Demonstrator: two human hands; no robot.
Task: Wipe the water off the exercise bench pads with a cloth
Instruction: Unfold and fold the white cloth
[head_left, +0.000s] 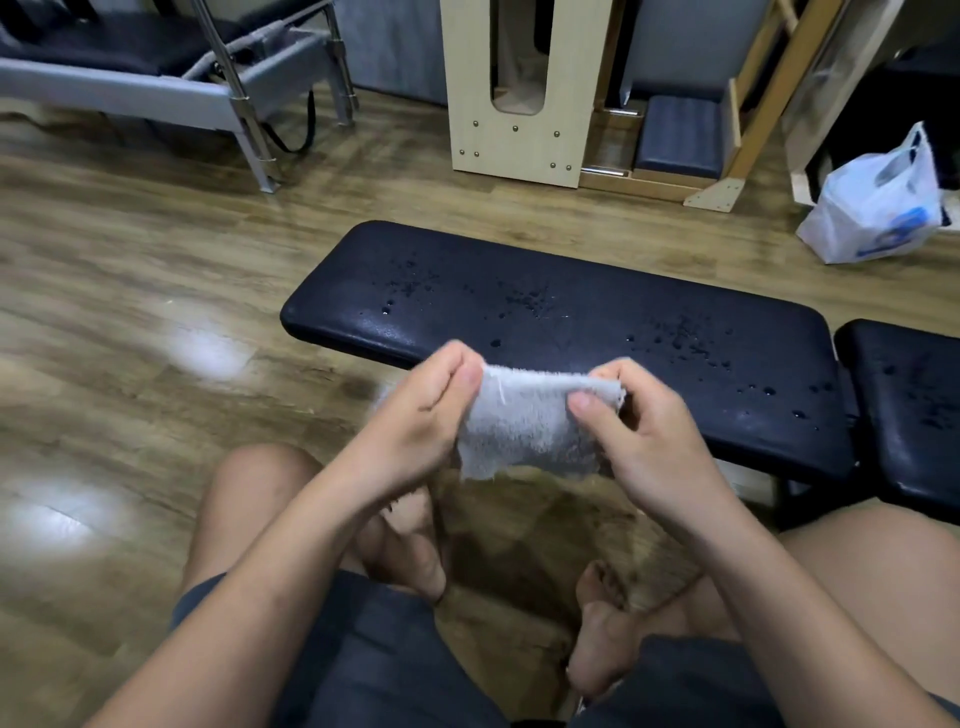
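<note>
- Head view, nearest first: the person squats on the wood floor, bare knees and feet below, both forearms reaching forward.
- Left hand (421, 410) and right hand (644, 431) hold a small grey cloth (524, 421) stretched between them, in the air just in front of the near edge of the long pad. Each grip is pinched shut on an upper corner, thumb pressed against curled fingers.
- Terry and frayed at the edges, the cloth hangs limp below the pinches: light, soft, no stiffness of its own. I'd judge it better bunched or folded flat under one palm for wiping than held by its corners.
- Beyond it, the long pad (519, 312), dark and slick-looking vinyl, carries beads of water (680, 338) in three scattered patches; no wiped streak shows.
- To the right, just beside it with a gap between, a second pad (904, 405) also looks beaded.
- Farther off stand wooden frames and a plastic bag (878, 202).
</note>
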